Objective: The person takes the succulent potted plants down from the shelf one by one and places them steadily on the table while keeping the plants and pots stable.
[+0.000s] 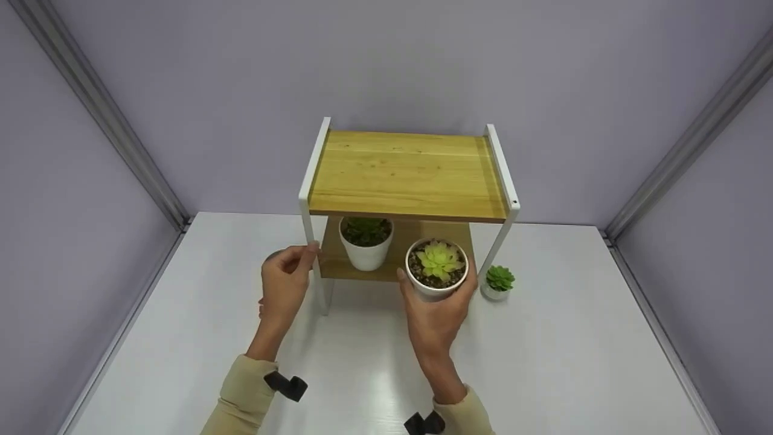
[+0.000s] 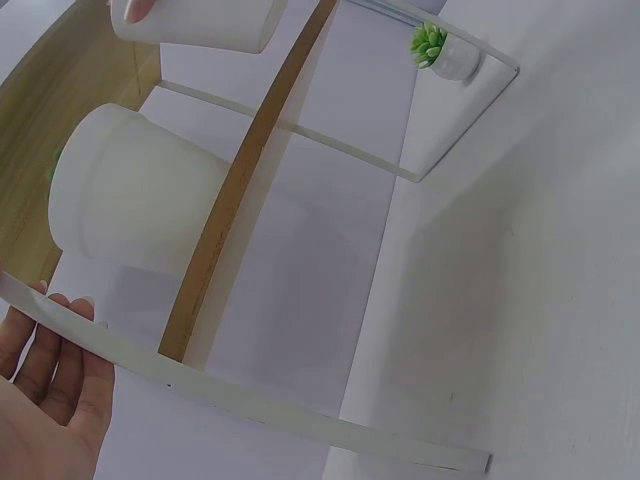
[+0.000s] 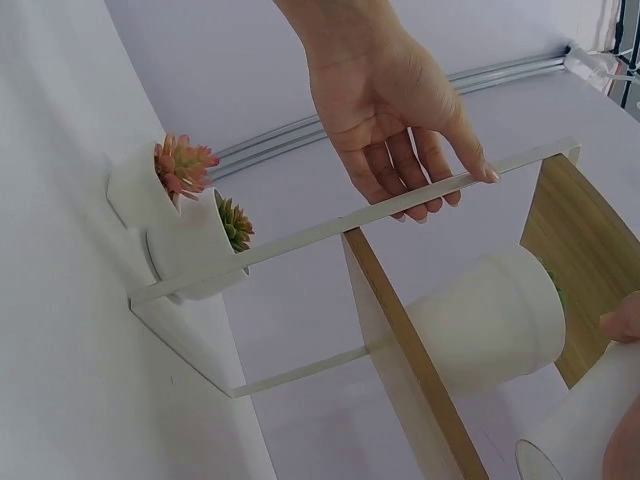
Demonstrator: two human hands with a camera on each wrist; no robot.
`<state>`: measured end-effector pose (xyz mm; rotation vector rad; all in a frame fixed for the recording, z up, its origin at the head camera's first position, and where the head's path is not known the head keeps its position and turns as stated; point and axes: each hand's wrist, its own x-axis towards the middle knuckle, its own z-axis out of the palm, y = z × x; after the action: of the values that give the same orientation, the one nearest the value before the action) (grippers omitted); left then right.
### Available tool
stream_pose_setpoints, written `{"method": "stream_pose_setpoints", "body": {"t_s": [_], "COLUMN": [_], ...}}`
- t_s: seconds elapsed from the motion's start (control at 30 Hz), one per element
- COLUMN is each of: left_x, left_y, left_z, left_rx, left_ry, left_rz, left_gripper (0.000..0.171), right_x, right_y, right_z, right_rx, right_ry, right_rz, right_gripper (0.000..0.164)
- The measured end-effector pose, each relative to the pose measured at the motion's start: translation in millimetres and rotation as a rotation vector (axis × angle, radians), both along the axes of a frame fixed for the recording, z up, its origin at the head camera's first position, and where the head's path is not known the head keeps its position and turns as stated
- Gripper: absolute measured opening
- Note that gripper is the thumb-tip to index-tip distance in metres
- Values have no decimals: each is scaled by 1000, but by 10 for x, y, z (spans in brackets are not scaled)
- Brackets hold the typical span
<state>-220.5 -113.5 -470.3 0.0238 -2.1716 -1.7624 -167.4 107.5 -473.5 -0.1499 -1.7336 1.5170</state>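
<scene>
My left hand (image 1: 284, 287) holds the white front leg (image 3: 320, 228) on the left side of a small two-tier wooden shelf (image 1: 404, 172), thumb on one side and fingers behind. In my right hand (image 1: 436, 320) is a white pot with a yellow-green succulent (image 1: 438, 263), gripped around its sides. It is upright, in front of the shelf's right half, raised near the lower board (image 1: 335, 260). Another white potted plant (image 1: 367, 251) stands on that lower board at the left, its top partly hidden by the upper board.
A tiny green potted succulent (image 1: 499, 281) stands on the white table (image 1: 567, 338) beside the shelf's right leg. Left of the shelf, the right wrist view shows a pink succulent (image 3: 183, 165) and a darker one (image 3: 235, 222) in white pots. Lilac walls (image 1: 404, 66) enclose the table.
</scene>
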Motion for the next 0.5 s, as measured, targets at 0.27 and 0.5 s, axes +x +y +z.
{"method": "stream_pose_setpoints", "body": {"t_s": [0.27,0.5], "left_x": [-18,-17], "left_y": [9,-16], "left_z": [-11,-23], "left_rx": [0,12], "left_ry": [2,10], "left_rz": [-4,-8], "left_gripper": [41,41], "right_x": [143,232], "right_y": [168,279], "right_z": [-50,-67], "right_rx": [48,75], "right_ry": [-2,-10], "right_rz": [9,66], "right_gripper": [109,108]}}
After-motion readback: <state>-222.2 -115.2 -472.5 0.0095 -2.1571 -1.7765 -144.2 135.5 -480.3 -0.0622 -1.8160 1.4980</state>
